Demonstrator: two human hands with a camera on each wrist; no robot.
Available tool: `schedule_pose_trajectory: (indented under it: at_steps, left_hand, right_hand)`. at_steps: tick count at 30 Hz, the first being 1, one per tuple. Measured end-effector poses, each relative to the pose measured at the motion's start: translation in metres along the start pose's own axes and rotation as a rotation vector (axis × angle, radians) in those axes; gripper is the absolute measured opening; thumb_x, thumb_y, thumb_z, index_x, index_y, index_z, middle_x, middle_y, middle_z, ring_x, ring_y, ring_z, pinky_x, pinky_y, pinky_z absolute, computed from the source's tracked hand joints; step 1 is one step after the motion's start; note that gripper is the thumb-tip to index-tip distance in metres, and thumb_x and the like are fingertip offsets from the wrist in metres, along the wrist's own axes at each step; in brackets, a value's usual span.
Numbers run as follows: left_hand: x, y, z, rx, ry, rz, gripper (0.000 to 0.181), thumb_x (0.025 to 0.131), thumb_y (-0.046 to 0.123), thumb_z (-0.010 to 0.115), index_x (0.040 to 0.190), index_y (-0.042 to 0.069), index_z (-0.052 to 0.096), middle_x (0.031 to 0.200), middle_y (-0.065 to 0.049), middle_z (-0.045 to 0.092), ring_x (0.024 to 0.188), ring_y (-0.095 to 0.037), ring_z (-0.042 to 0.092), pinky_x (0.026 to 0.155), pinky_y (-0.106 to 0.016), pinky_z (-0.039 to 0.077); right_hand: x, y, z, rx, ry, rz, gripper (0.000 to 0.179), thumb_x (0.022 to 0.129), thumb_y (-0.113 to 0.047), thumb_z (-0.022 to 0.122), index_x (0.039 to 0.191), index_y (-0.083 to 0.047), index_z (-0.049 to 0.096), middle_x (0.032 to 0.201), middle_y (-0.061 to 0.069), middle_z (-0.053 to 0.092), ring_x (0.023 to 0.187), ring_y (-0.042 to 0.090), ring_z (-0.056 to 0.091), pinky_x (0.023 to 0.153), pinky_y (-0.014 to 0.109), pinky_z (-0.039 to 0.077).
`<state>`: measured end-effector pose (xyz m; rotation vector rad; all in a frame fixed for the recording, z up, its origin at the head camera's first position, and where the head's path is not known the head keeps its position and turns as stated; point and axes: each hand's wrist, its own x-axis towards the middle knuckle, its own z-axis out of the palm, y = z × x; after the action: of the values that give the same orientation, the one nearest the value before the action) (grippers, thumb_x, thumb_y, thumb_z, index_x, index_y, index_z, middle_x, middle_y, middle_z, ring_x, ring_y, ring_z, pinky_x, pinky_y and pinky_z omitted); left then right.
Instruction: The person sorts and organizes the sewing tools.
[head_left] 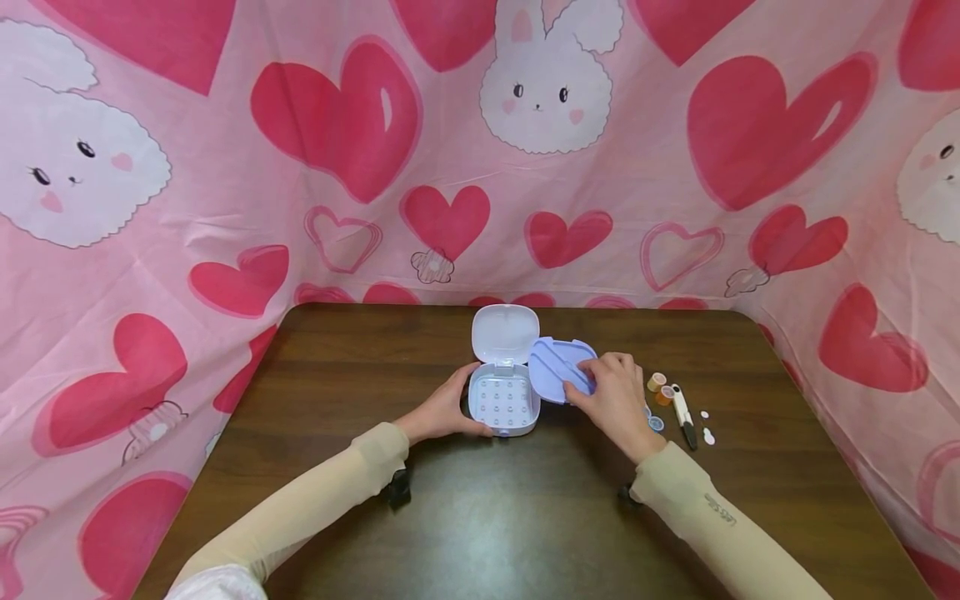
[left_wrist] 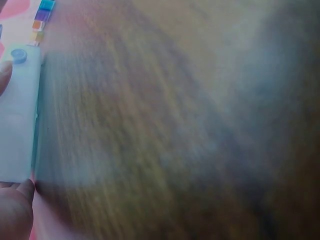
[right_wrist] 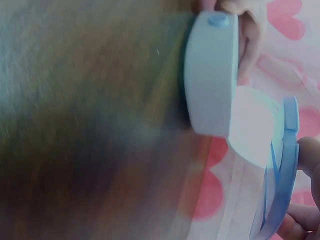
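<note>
A pale plastic box (head_left: 517, 432) stands on the table with its lid (head_left: 506, 333) swung open at the back. Rows of small pegs line its inside. My left hand (head_left: 442, 408) grips the box from its left side, thumb at the front corner and fingers toward the back. In my right hand (head_left: 617, 393) is a lavender tray insert (head_left: 550, 371) with a diagonal groove, pinched by its right side. The insert is held up tilted, overlapping the box's right edge in the head view. The right wrist view catches the insert (right_wrist: 285, 180) edge-on, beside the box (right_wrist: 210, 75).
Right of my right hand lie two thread spools (head_left: 657, 382), a black-and-white slender tool (head_left: 684, 417), small white pieces (head_left: 708, 436) and a small blue round item (head_left: 656, 423). A pink heart-and-rabbit cloth (head_left: 547, 175) hangs behind the brown table (head_left: 360, 350).
</note>
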<state>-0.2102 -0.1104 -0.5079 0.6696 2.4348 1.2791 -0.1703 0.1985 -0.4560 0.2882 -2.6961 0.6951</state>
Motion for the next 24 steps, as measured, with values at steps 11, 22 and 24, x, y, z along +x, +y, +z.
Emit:
schedule_pose_trajectory:
  at_steps: [11,22,24]
  left_hand:
    - [-0.001,-0.002,-0.001,-0.022,0.0,0.005,0.117,0.073,0.032,0.097,0.161,0.008,0.024,0.158,-0.013,0.038,0.142,-0.028,0.045,0.121,-0.048,0.036]
    - [-0.001,-0.004,-0.001,-0.01,-0.001,-0.001,0.118,0.073,0.034,0.097,0.162,0.009,0.024,0.159,-0.012,0.038,0.142,-0.027,0.044,0.122,-0.047,0.036]
    - [-0.001,-0.003,-0.002,-0.005,-0.004,-0.006,0.117,0.073,0.034,0.097,0.162,0.009,0.024,0.159,-0.011,0.038,0.142,-0.027,0.044,0.122,-0.047,0.036]
  right_hand:
    - [0.015,0.01,-0.006,-0.015,0.059,0.032,0.037,0.085,-0.026,0.083,0.103,0.005,0.075,0.096,0.02,0.063,0.105,0.042,0.048,0.088,0.056,0.037]
    - [0.039,0.014,0.001,-0.036,0.063,0.067,0.036,0.089,-0.026,0.078,0.102,0.007,0.073,0.099,0.024,0.062,0.104,0.045,0.048,0.089,0.058,0.036]
    - [0.043,0.014,0.002,-0.04,0.05,0.077,0.037,0.089,-0.026,0.078,0.103,0.008,0.073,0.1,0.024,0.062,0.105,0.045,0.047,0.09,0.058,0.036]
